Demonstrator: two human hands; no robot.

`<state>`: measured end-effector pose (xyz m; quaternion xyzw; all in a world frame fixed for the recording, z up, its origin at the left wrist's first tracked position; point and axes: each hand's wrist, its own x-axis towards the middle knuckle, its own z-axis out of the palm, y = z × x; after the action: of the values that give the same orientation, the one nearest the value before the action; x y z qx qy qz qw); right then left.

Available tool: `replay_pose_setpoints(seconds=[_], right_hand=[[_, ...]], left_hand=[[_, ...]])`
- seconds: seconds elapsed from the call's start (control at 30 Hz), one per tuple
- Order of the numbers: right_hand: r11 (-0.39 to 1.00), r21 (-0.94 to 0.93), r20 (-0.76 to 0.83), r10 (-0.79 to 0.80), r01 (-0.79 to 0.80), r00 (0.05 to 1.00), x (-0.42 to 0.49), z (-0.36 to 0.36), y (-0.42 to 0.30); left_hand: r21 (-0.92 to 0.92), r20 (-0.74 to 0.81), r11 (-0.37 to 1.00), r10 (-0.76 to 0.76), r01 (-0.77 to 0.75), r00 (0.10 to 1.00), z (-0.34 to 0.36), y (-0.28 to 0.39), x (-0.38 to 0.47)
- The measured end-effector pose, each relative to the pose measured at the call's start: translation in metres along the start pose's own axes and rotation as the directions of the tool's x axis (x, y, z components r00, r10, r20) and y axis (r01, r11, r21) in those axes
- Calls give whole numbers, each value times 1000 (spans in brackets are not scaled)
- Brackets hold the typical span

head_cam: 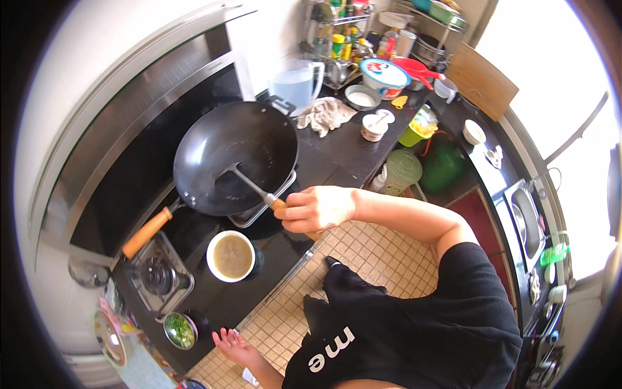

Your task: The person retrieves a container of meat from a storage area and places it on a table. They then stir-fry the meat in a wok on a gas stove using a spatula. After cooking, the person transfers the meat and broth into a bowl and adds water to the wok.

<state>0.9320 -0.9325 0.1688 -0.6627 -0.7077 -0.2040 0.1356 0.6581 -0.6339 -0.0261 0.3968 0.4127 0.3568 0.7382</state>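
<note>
My right hand [313, 210] grips the wooden handle of a metal wok spatula [250, 182], whose blade rests inside a dark wok [235, 146]. The wok sits on the stove, its wooden handle [148, 232] pointing to the lower left. It holds no food that I can make out. In front of the wok stands a white bowl [231, 256] of cloudy brownish liquid. My left hand [234, 344] is empty, palm up with fingers apart, at the counter's front edge. Beside it on the counter is a small bowl of chopped green onions [180, 331].
An unused burner [159, 275] lies left of the white bowl. Behind the wok's right side are a water pitcher [293, 85], a crumpled cloth [325, 115], a bowl of white powder [362, 97] and a small tub [374, 127]. A sink [525, 226] is at the far right.
</note>
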Motion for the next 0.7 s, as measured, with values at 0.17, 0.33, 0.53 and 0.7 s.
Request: replay_pose_setpoints(seconds=[0.17,0.33,0.53,0.7], right_hand=[[996,-26,15,81,-81,997,-30,13,4],[989,87,-55,121,-116,991,-54,23,12],[967,78,-179,251,-241,951,-131,-24,34],[679,168,-75,732,-715,677,-245,-47,59]], left_hand=[[198,124,973,90,-114,988,9,-14,-16],[243,8,970,33,-34,999,14,-14,-40],[386,-7,914,137,-124,991,75,-32,-101],[317,-58,948,63,-42,996,113,-72,-133]])
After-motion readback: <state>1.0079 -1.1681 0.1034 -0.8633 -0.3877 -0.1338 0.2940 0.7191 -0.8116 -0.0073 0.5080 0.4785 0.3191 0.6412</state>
